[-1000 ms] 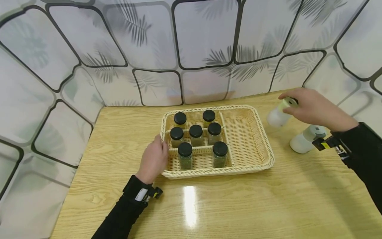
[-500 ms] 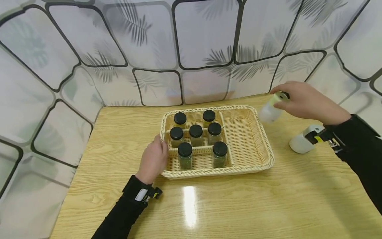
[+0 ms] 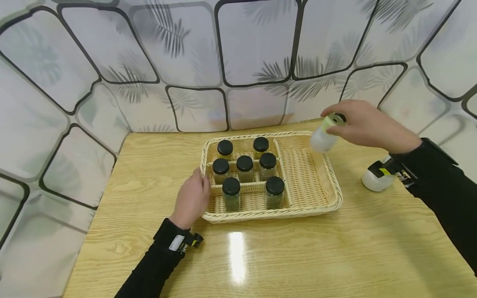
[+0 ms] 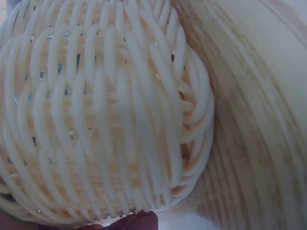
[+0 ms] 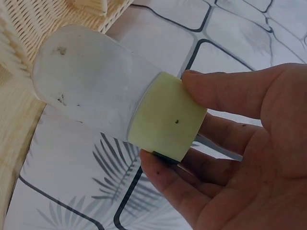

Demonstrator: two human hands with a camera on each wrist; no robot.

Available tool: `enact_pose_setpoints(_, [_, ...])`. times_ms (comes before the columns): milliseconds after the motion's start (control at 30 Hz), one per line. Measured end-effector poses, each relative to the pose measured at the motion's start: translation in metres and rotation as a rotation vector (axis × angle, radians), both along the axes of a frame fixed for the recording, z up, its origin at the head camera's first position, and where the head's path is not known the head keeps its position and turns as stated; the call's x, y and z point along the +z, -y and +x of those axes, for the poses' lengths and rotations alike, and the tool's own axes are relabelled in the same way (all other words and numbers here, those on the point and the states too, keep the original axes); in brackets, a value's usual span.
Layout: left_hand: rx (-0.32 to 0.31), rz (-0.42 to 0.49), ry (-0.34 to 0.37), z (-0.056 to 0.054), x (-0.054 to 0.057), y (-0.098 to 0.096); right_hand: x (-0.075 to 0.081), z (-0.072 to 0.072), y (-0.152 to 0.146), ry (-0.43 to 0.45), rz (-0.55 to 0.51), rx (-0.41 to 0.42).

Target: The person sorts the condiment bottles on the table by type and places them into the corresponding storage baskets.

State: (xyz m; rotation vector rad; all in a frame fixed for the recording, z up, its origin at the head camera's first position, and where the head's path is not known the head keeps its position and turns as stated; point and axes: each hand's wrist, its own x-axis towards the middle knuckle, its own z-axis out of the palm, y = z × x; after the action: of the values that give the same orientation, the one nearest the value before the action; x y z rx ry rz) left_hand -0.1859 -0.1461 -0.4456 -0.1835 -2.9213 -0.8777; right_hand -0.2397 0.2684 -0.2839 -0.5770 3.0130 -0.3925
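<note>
My right hand (image 3: 363, 126) pinches a white seasoning shaker (image 3: 322, 140) by its pale yellow-green cap. Tilted, the shaker hangs over the right rim of a wicker basket (image 3: 257, 214), at the far end. In the right wrist view, thumb and fingers wrap the shaker's cap (image 5: 168, 117), and its cloudy body points toward the basket. My left hand (image 3: 191, 198) grips the basket's left end; its fingers are partly hidden behind the rim. Several glass spice jars with black lids (image 3: 244, 164) stand in the basket's left compartments. The wide right compartment (image 3: 302, 174) holds nothing.
A second white shaker (image 3: 374, 182) stands on the wooden table (image 3: 298, 256), right of the basket, partly hidden by the right wrist camera. A patterned cloth wall (image 3: 257, 107) borders the table's back and sides.
My right hand has carried the shaker leftward, from above the table to over the basket's right rim. My left hand and the basket stay in place.
</note>
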Motion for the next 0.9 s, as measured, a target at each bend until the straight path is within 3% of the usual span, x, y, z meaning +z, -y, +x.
enact_pose_setpoints(467, [0.003,0.007,0.019,0.001,0.002,-0.001,-0.005,-0.009,0.028,0.066,-0.035,0.036])
enact_pose_setpoints(900, [0.007,0.01,0.017,0.0,0.001,0.0,-0.029,-0.014,0.04,0.075,-0.029,0.063])
